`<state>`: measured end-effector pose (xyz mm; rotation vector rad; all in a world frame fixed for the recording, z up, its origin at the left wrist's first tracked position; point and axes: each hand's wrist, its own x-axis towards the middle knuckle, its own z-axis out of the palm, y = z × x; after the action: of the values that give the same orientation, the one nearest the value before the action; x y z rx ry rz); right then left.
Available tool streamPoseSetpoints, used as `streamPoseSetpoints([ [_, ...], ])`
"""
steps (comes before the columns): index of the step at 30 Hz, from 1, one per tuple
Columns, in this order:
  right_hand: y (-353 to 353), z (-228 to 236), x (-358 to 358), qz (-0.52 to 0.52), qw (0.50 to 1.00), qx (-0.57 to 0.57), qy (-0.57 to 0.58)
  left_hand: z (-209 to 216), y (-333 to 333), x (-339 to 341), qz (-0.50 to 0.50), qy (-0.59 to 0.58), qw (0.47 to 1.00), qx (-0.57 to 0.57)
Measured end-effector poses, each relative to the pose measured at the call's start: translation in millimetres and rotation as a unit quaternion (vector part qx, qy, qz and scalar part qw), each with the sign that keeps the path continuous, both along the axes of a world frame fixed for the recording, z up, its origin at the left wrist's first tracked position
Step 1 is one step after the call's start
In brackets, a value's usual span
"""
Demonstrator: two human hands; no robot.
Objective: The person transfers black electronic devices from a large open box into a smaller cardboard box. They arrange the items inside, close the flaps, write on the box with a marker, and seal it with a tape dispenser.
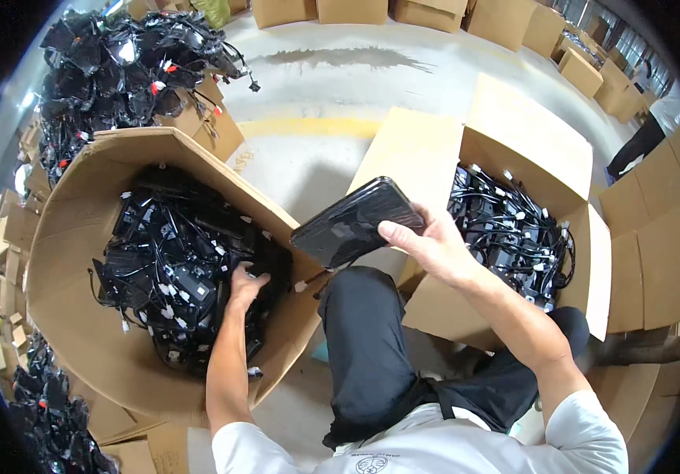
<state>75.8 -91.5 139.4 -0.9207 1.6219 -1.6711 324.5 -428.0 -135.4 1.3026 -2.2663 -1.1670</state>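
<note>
My right hand [435, 243] grips a glossy black flat rectangular part [348, 225] by its right end, thumb on top, in the gap between two cartons. A short cable with a white plug [302, 286] hangs below that part. Down in the large left carton [60, 308], my left hand [247, 286] reaches into a heap of black cabled parts [170, 268] with white plugs. Its fingers are bent in among the parts, and their tips are hidden, so what they hold cannot be made out.
At right stands an open carton [529, 162] filled with black cabled parts [506, 229]. A tall heap of wrapped black parts [111, 71] rises at the far left, another [48, 411] at the lower left. Cartons [356, 12] line the back; a person [656, 126] is at the right edge.
</note>
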Motion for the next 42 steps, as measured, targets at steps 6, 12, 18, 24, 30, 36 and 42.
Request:
streamPoseSetpoints([
  [6, 32.7, -0.3, -5.7, -0.042, 0.999, -0.031, -0.005, 190.2, 60.7, 38.9, 0.074, 0.249, 0.961, 0.092],
  [12, 26.3, 27.8, 46.8, -0.011, 0.99, -0.123, -0.063, 332.6, 169.7, 0.9, -0.113, 0.475, 0.859, 0.151],
  [18, 76.2, 38.6, 56.6, -0.083, 0.979, -0.183, 0.026, 326.4, 249.1, -63.8, -0.167, 0.475, 0.863, 0.035],
  [24, 142.5, 60.6, 10.3, -0.14, 0.965, -0.214, 0.056, 352.6, 345.5, -149.6, -0.023, 0.521, 0.841, -0.147],
  [30, 224.4, 74.6, -58.0, -0.234, 0.941, -0.109, 0.218, 330.3, 326.9, -182.2, -0.362, 0.222, 0.889, 0.171],
  [36, 279.2, 6.3, -111.9, -0.199, 0.976, -0.076, 0.038, 284.6, 370.9, -253.8, -0.411, 0.203, 0.832, 0.312],
  [42, 331.3, -7.5, -93.7, -0.177, 0.939, -0.005, -0.296, 254.2, 465.1, -416.4, -0.434, 0.272, 0.743, 0.431],
])
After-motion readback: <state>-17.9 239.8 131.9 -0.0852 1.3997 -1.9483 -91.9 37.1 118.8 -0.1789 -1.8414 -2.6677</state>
